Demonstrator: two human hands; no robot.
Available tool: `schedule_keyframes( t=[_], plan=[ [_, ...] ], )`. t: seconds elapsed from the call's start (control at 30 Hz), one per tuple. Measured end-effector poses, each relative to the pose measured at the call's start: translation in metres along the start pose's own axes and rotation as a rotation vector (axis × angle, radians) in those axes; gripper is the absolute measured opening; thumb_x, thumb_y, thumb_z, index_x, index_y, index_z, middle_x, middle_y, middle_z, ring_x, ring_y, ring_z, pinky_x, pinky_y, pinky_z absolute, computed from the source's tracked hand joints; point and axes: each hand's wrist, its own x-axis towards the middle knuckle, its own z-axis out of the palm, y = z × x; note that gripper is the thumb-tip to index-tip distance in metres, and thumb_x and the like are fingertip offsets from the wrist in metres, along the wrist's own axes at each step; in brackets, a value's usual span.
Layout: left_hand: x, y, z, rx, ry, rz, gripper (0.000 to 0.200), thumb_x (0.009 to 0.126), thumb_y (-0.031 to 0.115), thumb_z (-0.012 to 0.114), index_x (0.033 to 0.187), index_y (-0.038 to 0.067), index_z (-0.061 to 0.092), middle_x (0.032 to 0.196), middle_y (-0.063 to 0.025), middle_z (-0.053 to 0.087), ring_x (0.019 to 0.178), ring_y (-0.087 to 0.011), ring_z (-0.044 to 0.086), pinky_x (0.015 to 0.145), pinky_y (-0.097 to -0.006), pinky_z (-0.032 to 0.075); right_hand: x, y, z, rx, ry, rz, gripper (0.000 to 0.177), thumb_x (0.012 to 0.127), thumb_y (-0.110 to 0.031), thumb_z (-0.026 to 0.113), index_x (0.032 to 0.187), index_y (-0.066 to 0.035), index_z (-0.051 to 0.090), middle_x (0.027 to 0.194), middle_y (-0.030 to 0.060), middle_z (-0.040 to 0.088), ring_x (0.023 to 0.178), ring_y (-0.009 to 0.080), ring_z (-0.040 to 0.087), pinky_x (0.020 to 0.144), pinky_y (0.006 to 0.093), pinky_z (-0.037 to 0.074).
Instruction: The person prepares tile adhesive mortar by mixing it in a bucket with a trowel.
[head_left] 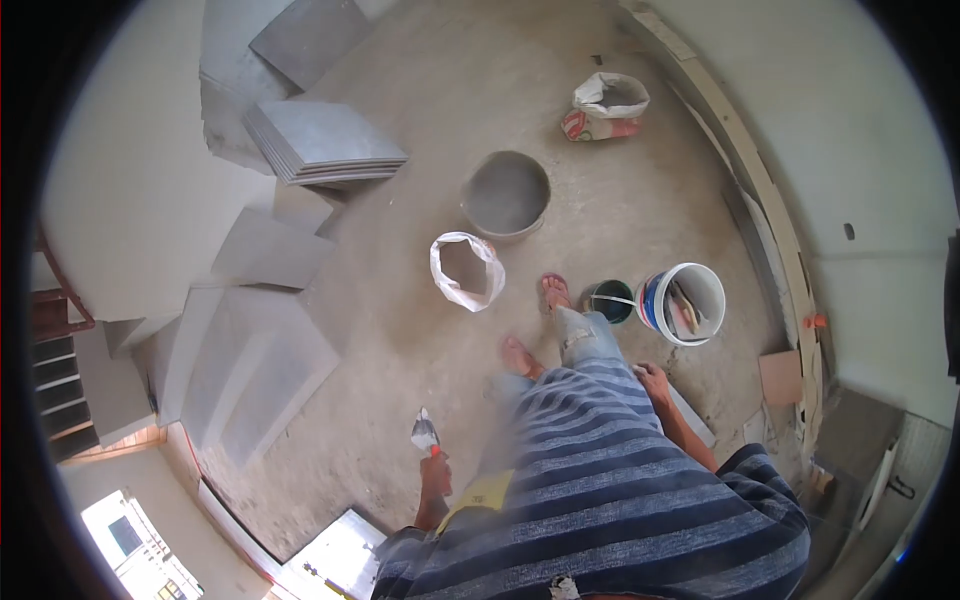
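Note:
My left hand is closed round the orange-red handle of a trowel, its metal blade pointing forward over the bare floor. My right hand hangs by my right side with the fingers curled in; what they hold, if anything, I cannot make out. Ahead of that hand stand a white bucket with several tools in it and a small dark green bucket with a pale stick across its top. Between the buckets and a white open sack are my feet in sandals.
Beyond the sack sits a round tub of grey material. Another open sack stands farther off. Grey tiles lean or lie stacked along the left wall, with more large tiles nearer. A long pale board edges the right wall.

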Motion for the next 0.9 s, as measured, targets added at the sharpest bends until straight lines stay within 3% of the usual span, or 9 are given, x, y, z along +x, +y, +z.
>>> schedule_keyframes(
  t=[0.03, 0.13, 0.23, 0.43, 0.5, 0.6, 0.73, 0.8, 0.9],
  plan=[
    [-0.005, 0.005, 0.004, -0.063, -0.003, -0.017, 0.022, 0.077, 0.024, 0.059, 0.072, 0.005, 0.051, 0.052, -0.0031, 0.047, 0.041, -0.0166, 0.048, 0.038, -0.0328, 0.039, 0.003, 0.031, -0.001, 0.084, 0.008, 0.041, 0.040, 0.082, -0.031, 0.057, 0.105, 0.001, 0.063, 0.095, 0.0189, 0.066, 0.090, 0.0243, 0.063, 0.079, 0.0341, 0.047],
    [0.015, 0.025, 0.027, -0.219, -0.001, 0.102, 0.024, 0.080, 0.028, 0.058, 0.075, 0.005, 0.052, 0.054, -0.0035, 0.049, 0.042, -0.0167, 0.049, 0.038, -0.0326, 0.040, 0.030, 0.141, 0.003, -0.155, 0.114, -0.057, 0.037, 0.082, -0.030, 0.056, 0.101, 0.001, 0.064, 0.090, 0.0187, 0.066, 0.085, 0.0225, 0.063, 0.076, 0.0351, 0.048],
    [0.027, 0.076, 0.056, -0.135, 0.005, 0.227, 0.025, 0.082, 0.029, 0.056, 0.075, 0.005, 0.051, 0.055, -0.0036, 0.050, 0.044, -0.0165, 0.050, 0.040, -0.0316, 0.040, 0.035, 0.148, 0.005, -0.211, 0.031, 0.028, 0.036, 0.082, -0.029, 0.055, 0.100, 0.001, 0.064, 0.089, 0.0187, 0.066, 0.084, 0.0231, 0.063, 0.076, 0.0358, 0.048],
    [0.047, 0.206, 0.139, -0.086, -0.049, 0.519, 0.024, 0.077, 0.025, 0.061, 0.077, 0.002, 0.053, 0.061, -0.0058, 0.054, 0.054, -0.0152, 0.055, 0.052, -0.0308, 0.044, 0.092, 0.089, -0.012, -0.180, -0.097, 0.067, 0.034, 0.082, -0.028, 0.054, 0.098, 0.001, 0.064, 0.086, 0.0187, 0.065, 0.082, 0.0242, 0.063, 0.074, 0.0372, 0.048],
    [0.039, 0.246, 0.172, -0.135, -0.067, 0.595, 0.023, 0.074, 0.022, 0.064, 0.077, 0.002, 0.054, 0.062, -0.0065, 0.055, 0.056, -0.0145, 0.055, 0.055, -0.0307, 0.045, 0.129, 0.070, -0.032, -0.180, -0.116, 0.052, 0.034, 0.081, -0.027, 0.054, 0.097, 0.001, 0.064, 0.086, 0.0187, 0.065, 0.081, 0.0245, 0.063, 0.073, 0.0376, 0.048],
    [0.029, 0.306, 0.216, 0.065, -0.012, 0.640, 0.025, 0.070, 0.018, 0.068, 0.079, 0.001, 0.054, 0.064, -0.0070, 0.056, 0.055, -0.0143, 0.055, 0.053, -0.0298, 0.045, 0.213, 0.035, -0.079, -0.195, -0.125, 0.007, 0.033, 0.081, -0.027, 0.054, 0.096, 0.001, 0.064, 0.084, 0.0186, 0.065, 0.080, 0.0251, 0.063, 0.072, 0.0383, 0.048],
    [0.000, 0.396, 0.286, 0.089, -0.044, 0.489, 0.028, 0.068, 0.015, 0.071, 0.083, -0.001, 0.053, 0.065, -0.0061, 0.055, 0.050, -0.0135, 0.053, 0.047, -0.0295, 0.044, 0.380, 0.023, -0.144, -0.237, -0.124, -0.038, 0.031, 0.080, -0.025, 0.052, 0.093, 0.000, 0.064, 0.079, 0.0184, 0.063, 0.076, 0.0275, 0.063, 0.069, 0.0407, 0.048],
    [-0.010, 0.428, 0.319, 0.070, -0.088, 0.479, 0.030, 0.069, 0.013, 0.071, 0.086, -0.001, 0.052, 0.064, -0.0056, 0.054, 0.047, -0.0130, 0.051, 0.044, -0.0295, 0.044, 0.395, -0.075, -0.179, -0.280, 0.167, -0.129, 0.031, 0.079, -0.025, 0.053, 0.092, 0.001, 0.064, 0.074, 0.0172, 0.062, 0.072, 0.0263, 0.062, 0.066, 0.0403, 0.047],
    [-0.048, 0.512, 0.372, 0.025, -0.123, 0.369, 0.030, 0.071, 0.011, 0.070, 0.090, 0.000, 0.051, 0.063, -0.0058, 0.054, 0.047, -0.0123, 0.051, 0.043, -0.0290, 0.043, 0.476, -0.156, -0.206, -0.345, 0.033, -0.213, 0.032, 0.080, -0.026, 0.054, 0.093, 0.002, 0.063, 0.075, 0.0164, 0.063, 0.068, 0.0246, 0.061, 0.063, 0.0378, 0.047]
  ],
)
